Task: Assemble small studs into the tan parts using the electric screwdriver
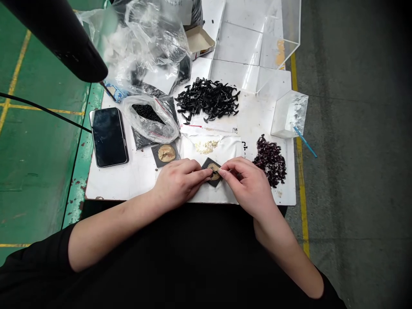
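My left hand (178,180) and my right hand (247,182) meet fingertip to fingertip over a small black square pad (211,171) with a tan disc on it, near the table's front edge. Both hands pinch a tiny dark part between them; it is too small to make out. A second black pad with a tan disc (165,153) lies just left of it. Behind the hands, small gold rings (206,146) lie scattered on a white sheet (225,146).
A pile of black plastic clips (207,99) lies mid-table and a dark reddish pile (270,161) at the right. A phone (108,136) lies at the left, with plastic bags (151,118) beside it and a clear box (288,116) at the right edge.
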Motion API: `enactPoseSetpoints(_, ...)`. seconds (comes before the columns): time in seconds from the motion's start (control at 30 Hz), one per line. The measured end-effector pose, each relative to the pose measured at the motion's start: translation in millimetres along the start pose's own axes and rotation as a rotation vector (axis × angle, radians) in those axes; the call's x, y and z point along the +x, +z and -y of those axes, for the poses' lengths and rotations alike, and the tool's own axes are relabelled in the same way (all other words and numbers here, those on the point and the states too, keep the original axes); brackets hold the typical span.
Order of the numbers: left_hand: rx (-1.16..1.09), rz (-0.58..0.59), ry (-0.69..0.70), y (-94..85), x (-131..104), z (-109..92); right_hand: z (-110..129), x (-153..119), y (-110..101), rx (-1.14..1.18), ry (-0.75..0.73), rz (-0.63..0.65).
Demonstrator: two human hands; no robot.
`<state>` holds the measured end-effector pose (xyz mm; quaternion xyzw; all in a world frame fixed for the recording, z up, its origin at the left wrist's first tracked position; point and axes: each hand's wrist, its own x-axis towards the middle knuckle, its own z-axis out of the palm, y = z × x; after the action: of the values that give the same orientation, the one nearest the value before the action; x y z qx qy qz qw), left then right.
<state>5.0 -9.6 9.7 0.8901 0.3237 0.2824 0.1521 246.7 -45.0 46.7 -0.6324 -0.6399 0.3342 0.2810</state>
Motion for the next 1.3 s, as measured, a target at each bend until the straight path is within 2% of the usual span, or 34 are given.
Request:
enactPoseSetpoints(0.3, 0.03, 0.021, 0.007, 1.6, 1, -1, 0, -2, 3, -0.025, -0.007, -0.009)
enactPoseSetpoints(0.57, 0.09, 0.057, 0.014, 2.4, 0, -2, -2, -5, 4, -0.072, -0.086, -0.056)
enactPoseSetpoints(0.77, 0.15, 0.074, 0.048, 2.5, -2, -1, 3, -3, -2, -0.144, -0.12, -0.006)
enactPoseSetpoints(0.87, 0.169, 0.095, 0.045, 2.3, -2, -2, 7, 6, -12, -0.179, -0.118, 0.05)
enactPoseSetpoints(1.0, 0.177, 0.097, 0.048, 1.8, -2, -3, 7, 30, -21, -0.319, -0.135, -0.017)
enactPoseSetpoints(1.17, 0.19, 0.081, 0.052, 1.0, -3, -3, 6, 61, -13, -0.536, -0.156, -0.003)
enactPoseSetpoints(1.3, 0.2, 0.115, 0.04, 0.1, -4, -4, 11, 72, -5, -0.633, -0.176, 0.046)
